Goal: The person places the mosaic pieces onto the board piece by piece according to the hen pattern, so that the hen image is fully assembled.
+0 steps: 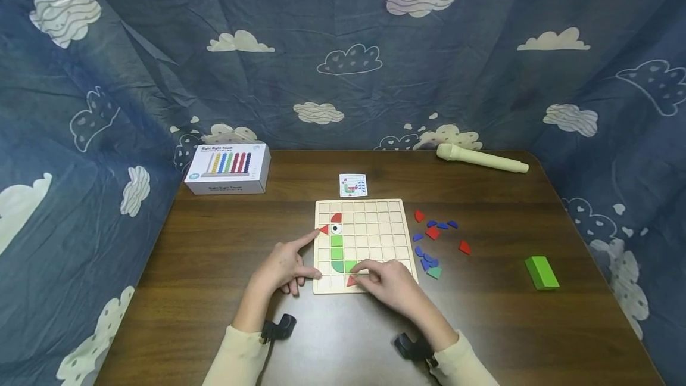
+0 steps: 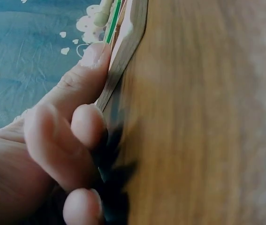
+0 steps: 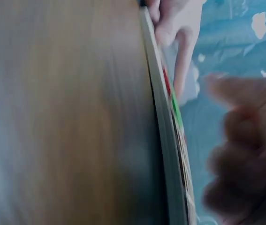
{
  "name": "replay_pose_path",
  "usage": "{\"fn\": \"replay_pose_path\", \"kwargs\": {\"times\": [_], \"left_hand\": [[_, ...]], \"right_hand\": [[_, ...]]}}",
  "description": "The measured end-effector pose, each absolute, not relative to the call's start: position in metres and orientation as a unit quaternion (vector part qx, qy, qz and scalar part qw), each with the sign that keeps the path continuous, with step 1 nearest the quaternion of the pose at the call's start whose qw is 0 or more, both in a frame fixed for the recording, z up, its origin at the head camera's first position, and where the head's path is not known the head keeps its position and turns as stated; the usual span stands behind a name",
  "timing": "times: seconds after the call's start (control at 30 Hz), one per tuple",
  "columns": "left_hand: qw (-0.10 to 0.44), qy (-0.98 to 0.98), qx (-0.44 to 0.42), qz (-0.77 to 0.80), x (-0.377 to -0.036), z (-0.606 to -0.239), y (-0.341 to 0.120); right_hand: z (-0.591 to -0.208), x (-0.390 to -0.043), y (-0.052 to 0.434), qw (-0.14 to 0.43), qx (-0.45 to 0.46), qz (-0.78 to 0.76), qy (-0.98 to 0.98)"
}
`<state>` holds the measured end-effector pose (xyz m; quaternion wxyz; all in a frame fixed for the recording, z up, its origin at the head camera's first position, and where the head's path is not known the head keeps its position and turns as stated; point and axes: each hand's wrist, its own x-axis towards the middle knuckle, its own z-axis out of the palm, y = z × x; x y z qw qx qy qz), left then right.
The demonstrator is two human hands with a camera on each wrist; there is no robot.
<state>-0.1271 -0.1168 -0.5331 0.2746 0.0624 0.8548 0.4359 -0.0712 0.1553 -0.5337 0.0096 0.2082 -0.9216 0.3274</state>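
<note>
A square wooden grid board (image 1: 377, 234) lies on the table, with a red quarter-round piece (image 1: 336, 217), a white eye disc (image 1: 336, 229), green squares (image 1: 336, 247) and a green rounded piece (image 1: 337, 266) down its left side. My left hand (image 1: 281, 264) stretches its index finger to a small red triangle (image 1: 324, 229) at the board's left edge, its thumb at the rim lower down. Over the lower cells is my right hand (image 1: 390, 282), its index fingertip beside another green square (image 1: 350, 265) and its thumb near a red triangle (image 1: 351, 280). No piece shows between its fingers, blurred in the right wrist view.
Right of the board lie loose blue half-rounds (image 1: 428, 258), red pieces (image 1: 433, 233) and a green piece (image 1: 434, 273). A pattern card (image 1: 352, 185) sits behind it. Farther out are a white box (image 1: 227, 168), a cream stick (image 1: 482, 158) and a green block (image 1: 542, 273).
</note>
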Motion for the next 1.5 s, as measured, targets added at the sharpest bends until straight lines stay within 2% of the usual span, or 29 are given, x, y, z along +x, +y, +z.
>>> {"fn": "replay_pose_path", "kwargs": {"times": [0.17,0.3,0.47,0.57,0.7,1.17,1.37,1.5], "left_hand": [[0.296,0.833,0.063,0.463,-0.131,-0.536,-0.122],[0.309,0.825,0.063,0.470,-0.131,-0.538,-0.125],[0.311,0.827,0.063,0.465,-0.130,-0.539,-0.124],[0.316,0.826,0.059,0.463,-0.129,-0.540,-0.125],[0.324,0.821,0.063,0.467,-0.129,-0.541,-0.125],[0.320,0.821,0.059,0.469,-0.129,-0.546,-0.122],[0.328,0.818,0.044,0.470,-0.130,-0.543,-0.120],[0.326,0.819,0.041,0.470,-0.131,-0.540,-0.120]], "right_hand": [[-0.521,-0.087,0.184,0.052,0.163,0.411,-0.896],[-0.515,-0.110,0.223,0.084,0.075,0.409,-0.906],[-0.519,-0.142,0.266,0.058,-0.059,0.330,-0.940],[-0.526,-0.155,0.279,0.022,-0.088,0.294,-0.951],[-0.533,-0.162,0.284,-0.004,-0.090,0.271,-0.958],[-0.537,-0.165,0.282,-0.013,-0.089,0.242,-0.966],[-0.520,-0.158,0.273,0.022,-0.047,0.254,-0.966],[-0.498,-0.147,0.251,0.033,-0.004,0.288,-0.957]]}}
